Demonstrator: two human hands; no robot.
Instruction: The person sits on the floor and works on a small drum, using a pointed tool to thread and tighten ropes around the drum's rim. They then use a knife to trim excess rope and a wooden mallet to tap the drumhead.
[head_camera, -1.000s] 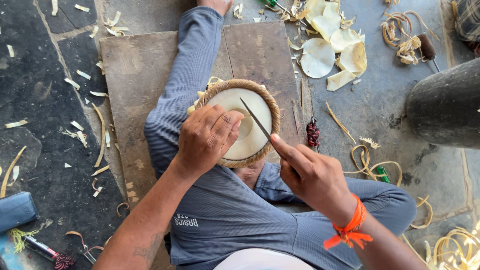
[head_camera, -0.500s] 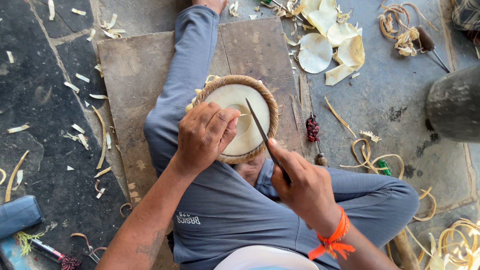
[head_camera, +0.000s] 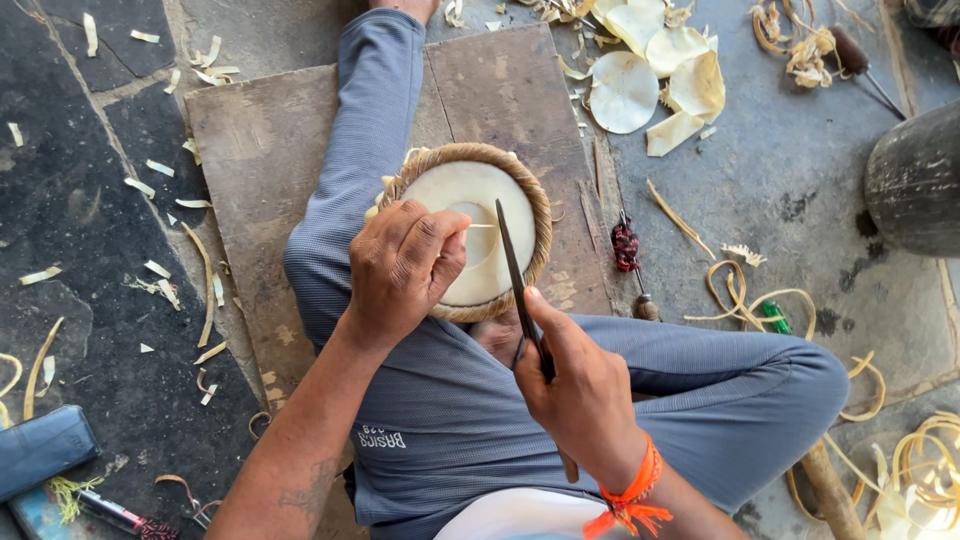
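Observation:
A round drum head (head_camera: 495, 225), pale skin with a braided tan rim, rests on my lap against my grey trousers. My left hand (head_camera: 400, 268) presses on its near left part, fingers pinching a thin pale strip at the skin. My right hand (head_camera: 578, 392), with an orange thread at the wrist, grips a slim dark knife (head_camera: 517, 282) whose blade lies across the skin, tip near the middle.
A worn wooden board (head_camera: 260, 160) lies under my leg. Pale skin cut-outs (head_camera: 650, 70) lie at the upper right, a dark round vessel (head_camera: 918, 180) at the right edge. An awl with red thread (head_camera: 628, 255) and curled hide strips (head_camera: 760, 295) lie beside my knee.
My right hand has drawn back toward my body, turning the knife from a slant to nearly upright across the skin. My left hand has shifted little.

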